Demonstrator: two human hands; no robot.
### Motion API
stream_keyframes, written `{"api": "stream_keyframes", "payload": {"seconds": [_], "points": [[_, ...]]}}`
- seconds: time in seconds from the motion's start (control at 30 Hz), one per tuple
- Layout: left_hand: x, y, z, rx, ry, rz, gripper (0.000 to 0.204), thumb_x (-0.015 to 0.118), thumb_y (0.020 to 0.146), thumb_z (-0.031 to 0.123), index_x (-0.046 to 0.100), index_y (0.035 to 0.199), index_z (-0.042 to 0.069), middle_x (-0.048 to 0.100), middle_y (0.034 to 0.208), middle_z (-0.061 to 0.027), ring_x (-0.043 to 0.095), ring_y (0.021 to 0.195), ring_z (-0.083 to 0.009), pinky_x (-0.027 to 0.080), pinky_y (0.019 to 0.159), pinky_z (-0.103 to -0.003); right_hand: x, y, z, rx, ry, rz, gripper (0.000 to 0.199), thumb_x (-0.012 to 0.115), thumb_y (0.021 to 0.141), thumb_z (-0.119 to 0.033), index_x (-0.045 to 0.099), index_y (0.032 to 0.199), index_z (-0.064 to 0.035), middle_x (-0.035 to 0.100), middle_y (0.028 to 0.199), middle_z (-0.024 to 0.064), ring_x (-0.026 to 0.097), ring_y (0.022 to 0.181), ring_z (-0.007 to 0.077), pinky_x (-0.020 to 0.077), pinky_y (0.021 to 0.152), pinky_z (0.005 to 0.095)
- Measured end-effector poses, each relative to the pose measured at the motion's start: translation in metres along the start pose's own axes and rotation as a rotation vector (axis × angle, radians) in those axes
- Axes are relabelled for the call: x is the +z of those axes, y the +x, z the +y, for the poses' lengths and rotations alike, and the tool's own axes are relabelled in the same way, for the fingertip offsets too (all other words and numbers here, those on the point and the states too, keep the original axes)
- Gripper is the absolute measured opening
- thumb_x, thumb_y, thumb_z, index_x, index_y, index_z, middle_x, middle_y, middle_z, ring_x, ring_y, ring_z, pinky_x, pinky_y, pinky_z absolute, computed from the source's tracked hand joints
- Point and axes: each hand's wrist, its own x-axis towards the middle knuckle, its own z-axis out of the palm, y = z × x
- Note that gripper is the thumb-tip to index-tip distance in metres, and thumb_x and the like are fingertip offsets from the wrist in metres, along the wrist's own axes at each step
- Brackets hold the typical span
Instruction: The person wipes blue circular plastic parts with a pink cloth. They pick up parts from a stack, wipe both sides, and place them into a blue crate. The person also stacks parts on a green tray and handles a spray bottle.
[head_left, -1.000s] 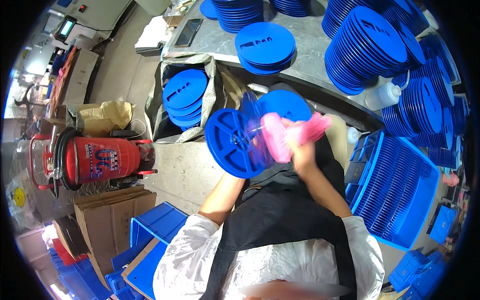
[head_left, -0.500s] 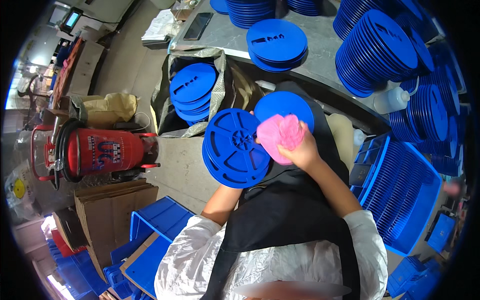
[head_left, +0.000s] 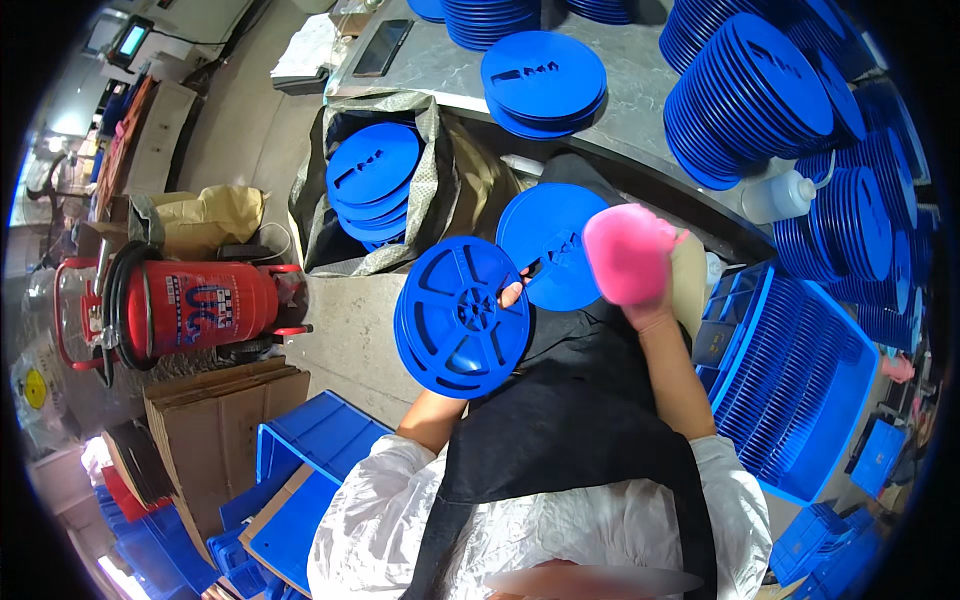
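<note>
My left hand (head_left: 512, 293) grips a blue plastic reel (head_left: 440, 350) with a spoked face; its fingers show at the reel's right edge, and the rest of the hand is hidden beneath. A pink cloth (head_left: 628, 258), smeared by motion, is bunched in my right hand (head_left: 648, 308), whose fingers are mostly covered by it. Between the two hands, over my lap, lies a blue disc (head_left: 555, 215) with small cut-outs. The cloth is raised at that disc's right side, apart from the reel.
On the grey table (head_left: 440, 70) are a phone (head_left: 382, 48), stacked discs (head_left: 543, 75) and taller stacks (head_left: 735, 110). A woven sack (head_left: 300, 215) holds more discs. A squeeze bottle (head_left: 780, 198) and blue crate (head_left: 850, 440) are right; a red wheeled extinguisher (head_left: 205, 305) and cardboard (head_left: 225, 410) left.
My right hand has swung right with the cloth, away from the reel. The reel has shifted slightly down and left, and more of the disc over my lap shows.
</note>
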Motion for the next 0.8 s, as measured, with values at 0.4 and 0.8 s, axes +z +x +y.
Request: {"api": "stream_keyframes", "payload": {"seconds": [0.4, 0.8], "points": [[-0.023, -0.038, 0.053, 0.013, -0.244, 0.175, 0.055, 0.053, 0.096, 0.018, 0.029, 0.145, 0.007, 0.049, 0.131, -0.0209, 0.059, 0.109, -0.0267, 0.052, 0.091, -0.034, 0.210, 0.033, 0.024, -0.292, -0.438, -0.461, 0.057, 0.052, 0.090, -0.023, 0.035, 0.137, 0.0060, 0.048, 0.131, 0.0176, 0.052, 0.118, 0.0240, 0.0443, 0.099, 0.0356], [-0.079, 0.029, 0.088, 0.175, -0.277, 0.063, 0.061, 0.063, 0.089, 0.012, 0.033, 0.141, 0.005, 0.058, 0.112, -0.0188, 0.064, 0.087, -0.0241, 0.053, 0.077, -0.033, 0.083, 0.053, 0.031, 0.265, -0.080, -0.455, 0.066, 0.044, 0.093, -0.037, 0.029, 0.144, 0.0028, 0.044, 0.141, 0.0154, 0.047, 0.127, 0.0245, 0.0329, 0.109, 0.0384]]}}
